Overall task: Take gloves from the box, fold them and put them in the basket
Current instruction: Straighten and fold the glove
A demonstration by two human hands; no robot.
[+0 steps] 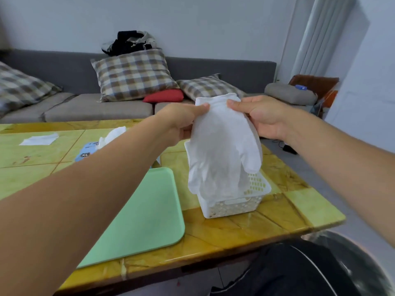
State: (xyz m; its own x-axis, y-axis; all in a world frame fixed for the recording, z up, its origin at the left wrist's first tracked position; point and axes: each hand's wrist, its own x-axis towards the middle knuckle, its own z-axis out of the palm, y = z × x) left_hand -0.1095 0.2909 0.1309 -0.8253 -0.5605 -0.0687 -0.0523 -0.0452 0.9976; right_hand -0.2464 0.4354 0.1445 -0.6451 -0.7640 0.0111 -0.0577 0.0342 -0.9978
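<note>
A white glove (222,146) hangs in the air with its fingers pointing down, over the white perforated basket (235,205) on the table. My left hand (181,120) pinches the glove's cuff at its left corner. My right hand (260,116) pinches the cuff at its right side. The blue glove box (86,151) lies further left on the table, partly hidden by my left forearm, with a white glove (113,134) sticking out of its top.
A mint-green tray (139,221) lies on the yellow marble-pattern table (277,210) left of the basket. A white sheet (39,139) lies at the table's far left. A grey sofa with checked cushions (132,73) stands behind. My dark trouser leg (299,270) is at bottom right.
</note>
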